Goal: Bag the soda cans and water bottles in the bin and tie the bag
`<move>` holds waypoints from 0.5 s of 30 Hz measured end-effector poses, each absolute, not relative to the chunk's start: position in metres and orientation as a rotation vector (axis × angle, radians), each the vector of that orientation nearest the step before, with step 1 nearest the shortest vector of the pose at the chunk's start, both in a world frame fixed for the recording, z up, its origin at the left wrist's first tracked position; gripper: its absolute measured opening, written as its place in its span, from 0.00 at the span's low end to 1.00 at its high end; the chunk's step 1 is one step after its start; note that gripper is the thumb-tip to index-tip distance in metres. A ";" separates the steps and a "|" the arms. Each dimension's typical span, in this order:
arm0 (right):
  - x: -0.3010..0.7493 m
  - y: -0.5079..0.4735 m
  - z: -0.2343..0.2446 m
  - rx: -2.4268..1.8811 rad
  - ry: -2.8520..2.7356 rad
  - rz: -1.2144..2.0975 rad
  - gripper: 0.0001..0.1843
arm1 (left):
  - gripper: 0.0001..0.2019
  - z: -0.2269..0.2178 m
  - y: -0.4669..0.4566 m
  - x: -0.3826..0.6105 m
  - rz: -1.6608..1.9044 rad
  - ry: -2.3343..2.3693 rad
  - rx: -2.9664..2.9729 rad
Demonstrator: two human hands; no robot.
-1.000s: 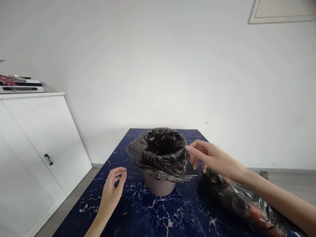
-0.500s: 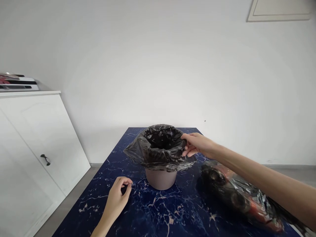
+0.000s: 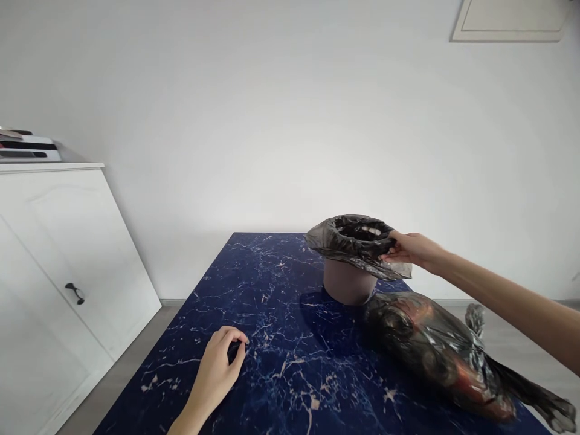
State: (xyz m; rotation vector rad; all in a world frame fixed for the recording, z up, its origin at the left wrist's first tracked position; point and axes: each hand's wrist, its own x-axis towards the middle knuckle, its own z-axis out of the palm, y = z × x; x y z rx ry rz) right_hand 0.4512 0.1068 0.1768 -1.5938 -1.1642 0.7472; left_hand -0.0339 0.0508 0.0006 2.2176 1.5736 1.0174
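Note:
A small pinkish bin (image 3: 347, 283) lined with a black plastic bag (image 3: 357, 238) stands near the far right corner of the dark blue marbled table (image 3: 272, 338). My right hand (image 3: 413, 248) grips the bin's rim over the black liner on its right side. My left hand (image 3: 217, 365) rests on the table near the front, fingers curled loosely with nothing visible in them. A filled, tied black bag (image 3: 444, 353) with reddish contents lies on its side at the right, just in front of the bin.
A white cabinet (image 3: 58, 266) with a black handle stands to the left of the table, with flat objects (image 3: 25, 148) on top. A white wall runs behind. Grey floor shows on both sides of the table.
My right hand took hold of the lined bin's rim and slid the bin from the table's middle to the far right. My left hand settled onto the table and curled.

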 end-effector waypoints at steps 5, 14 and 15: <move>0.490 0.097 0.175 -1.598 -0.960 0.852 0.22 | 0.13 0.000 0.050 -0.032 0.946 1.585 2.250; 0.526 0.089 0.174 -1.675 -0.855 0.817 0.22 | 0.13 -0.001 0.050 -0.030 0.936 1.566 2.264; 0.525 0.083 0.176 -1.759 -0.927 0.711 0.23 | 0.13 -0.001 0.050 -0.030 0.937 1.566 2.265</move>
